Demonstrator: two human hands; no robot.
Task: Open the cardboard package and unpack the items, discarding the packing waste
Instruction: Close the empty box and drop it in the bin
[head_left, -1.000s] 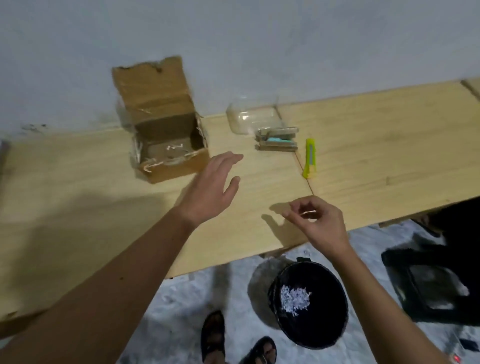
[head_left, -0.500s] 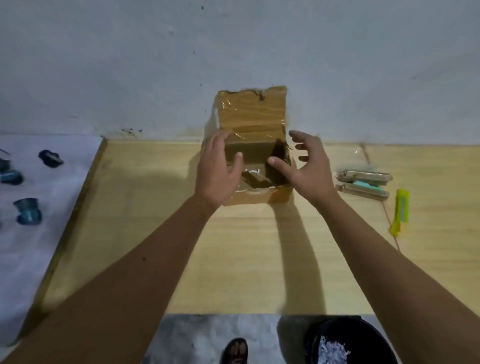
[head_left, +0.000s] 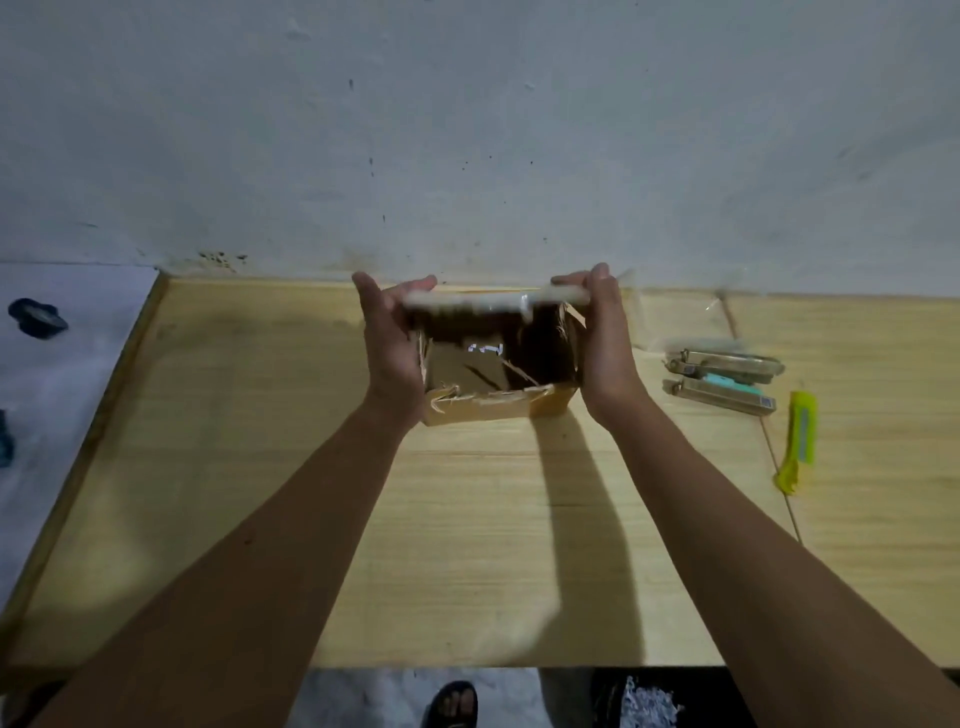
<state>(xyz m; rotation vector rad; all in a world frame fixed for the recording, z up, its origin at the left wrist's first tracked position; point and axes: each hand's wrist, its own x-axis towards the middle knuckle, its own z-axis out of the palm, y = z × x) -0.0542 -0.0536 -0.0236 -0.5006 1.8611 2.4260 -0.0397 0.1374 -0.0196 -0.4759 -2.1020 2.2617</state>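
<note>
A small open cardboard box (head_left: 498, 408) with torn tape edges stands on the wooden table (head_left: 467, 545) close to the wall. My left hand (head_left: 392, 343) presses on its left side and my right hand (head_left: 605, 343) on its right side. The fingertips of both hands pinch the box's back flap (head_left: 467, 304), which is blurred and lies nearly level over the opening. Inside, the brown bottom shows a small white mark; the rest is in shadow. Two unpacked flat packets (head_left: 722, 374) lie on the table to the right.
A yellow utility knife (head_left: 797, 441) lies right of the packets, and clear plastic wrap (head_left: 670, 317) sits by the wall. A black bin (head_left: 644, 706) holding white shreds stands on the floor beside a sandalled foot (head_left: 452, 701). Dark blue objects (head_left: 36, 318) lie on the white surface at left.
Both hands moved from apart over the table onto the box's sides. The upright back flap has swung down over the opening. The view shifted left and centred on the box.
</note>
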